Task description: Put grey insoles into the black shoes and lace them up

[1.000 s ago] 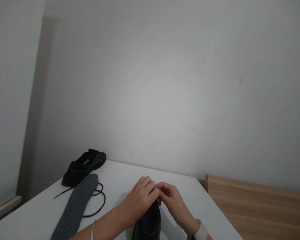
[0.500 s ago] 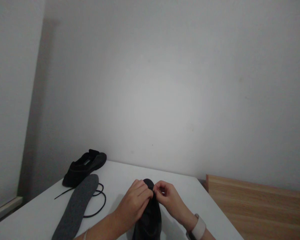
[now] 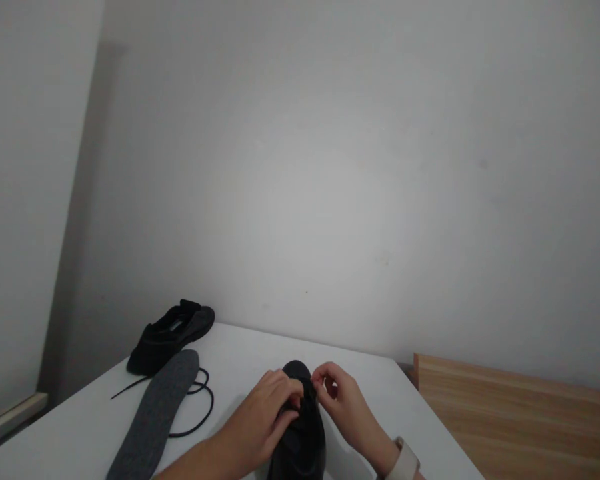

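Observation:
A black shoe (image 3: 299, 437) lies toe-away on the white table (image 3: 240, 360) at the bottom centre. My left hand (image 3: 266, 413) rests on its upper from the left, fingers curled and pinching at the lace area. My right hand (image 3: 341, 401) meets it from the right, fingertips pinched together just above the shoe's front. What the fingers pinch is too small to make out. A pale watch band (image 3: 404, 461) sits on my right wrist.
A second black shoe (image 3: 171, 335) lies at the table's far left corner. A grey insole (image 3: 155, 417) and a loose black lace (image 3: 196, 399) lie in front of it. A wooden surface (image 3: 520, 420) adjoins the table on the right. A white wall stands behind.
My hands have drawn back toward me from the shoe's toe, which now shows beyond the fingers. Both hands stay pinched together over the shoe's front.

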`<state>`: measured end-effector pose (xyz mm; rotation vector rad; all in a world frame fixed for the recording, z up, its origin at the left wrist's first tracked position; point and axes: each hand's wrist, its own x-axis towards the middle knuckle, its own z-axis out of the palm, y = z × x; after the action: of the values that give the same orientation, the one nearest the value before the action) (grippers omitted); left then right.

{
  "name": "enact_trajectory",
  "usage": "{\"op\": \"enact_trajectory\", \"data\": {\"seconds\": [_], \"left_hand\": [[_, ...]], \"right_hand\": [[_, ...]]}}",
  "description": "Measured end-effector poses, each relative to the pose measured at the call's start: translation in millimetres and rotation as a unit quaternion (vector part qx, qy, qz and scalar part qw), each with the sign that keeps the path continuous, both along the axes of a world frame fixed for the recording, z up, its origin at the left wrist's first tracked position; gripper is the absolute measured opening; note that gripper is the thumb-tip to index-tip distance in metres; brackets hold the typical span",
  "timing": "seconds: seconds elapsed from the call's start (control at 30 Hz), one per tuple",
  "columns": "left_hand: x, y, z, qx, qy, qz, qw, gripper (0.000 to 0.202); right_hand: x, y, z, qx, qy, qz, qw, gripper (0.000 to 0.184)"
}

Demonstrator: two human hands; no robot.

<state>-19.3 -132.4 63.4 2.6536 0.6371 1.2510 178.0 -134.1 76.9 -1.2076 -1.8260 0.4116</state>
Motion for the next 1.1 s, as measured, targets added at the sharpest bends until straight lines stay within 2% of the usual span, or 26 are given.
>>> {"op": "enact_trajectory", "data": {"seconds": [0.1,0.17,0.23,0.3,0.4,0.47,0.53,0.63,0.73,0.8,0.9,1.0,1.07,1.1], "left_hand": [[-20.0,3.1,8.3,0.016,0.023,0.035,0.999,0.024],[-36.8,12.4,10.1,0.034,0.014,0.097,0.995,0.024],[-54.5,26.6,9.1,0.046,0.018,0.168,0.985,0.023],[-73.2,43.1,6.2,0.052,0.05,0.231,0.97,0.025],[-105.7,65.7,2.0,0.059,0.12,0.336,0.932,0.039],[-131.6,77.3,1.2,0.05,0.17,0.401,0.899,0.051],[-158.9,85.5,2.2,0.011,0.221,0.44,0.87,0.06],[-193.0,91.5,6.4,-0.056,0.279,0.433,0.855,0.065],[-211.5,92.7,11.2,-0.053,0.292,0.397,0.868,0.057],[-218.6,94.6,13.1,-0.041,0.264,0.381,0.885,0.062],[-231.3,103.1,11.9,-0.058,0.21,0.379,0.9,0.066],[-244.8,112.7,9.4,-0.116,0.181,0.365,0.906,0.047],[-248.4,115.0,11.2,-0.114,0.12,0.351,0.922,0.038],[-248.0,114.7,13.4,-0.105,0.07,0.365,0.922,0.036]], "right_hand": [[0.9,-27.3,11.9,0.043,-0.03,-0.011,0.999,0.015],[-1.1,-43.6,10.6,0.038,-0.093,0.034,0.994,0.018],[-4.2,-51.7,-1.2,0.041,-0.176,0.089,0.979,0.018],[-6.9,-51.0,-18.9,0.064,-0.247,0.095,0.962,0.014],[-7.6,-45.6,-34.9,0.06,-0.307,0.06,0.948,0.011],[-4.8,-47.5,-29.1,0.022,-0.302,0.053,0.952,0.016],[1.3,-55.4,-12.9,-0.022,-0.259,0.038,0.965,0.013],[17.4,-70.2,12.5,-0.082,-0.2,-0.004,0.976,0.013],[41.3,-75.1,21.6,-0.094,-0.176,-0.054,0.978,0.014],[61.0,-70.3,17.3,-0.072,-0.162,-0.081,0.981,0.009],[96.0,-53.9,2.6,-0.023,-0.147,-0.129,0.98,0.012],[137.5,-30.9,-13.7,0.025,-0.123,-0.177,0.976,0.019],[166.6,-14.5,-23.4,0.037,-0.114,-0.207,0.971,0.023],[180.6,-6.7,-28.1,0.038,-0.113,-0.222,0.968,0.025]]}}
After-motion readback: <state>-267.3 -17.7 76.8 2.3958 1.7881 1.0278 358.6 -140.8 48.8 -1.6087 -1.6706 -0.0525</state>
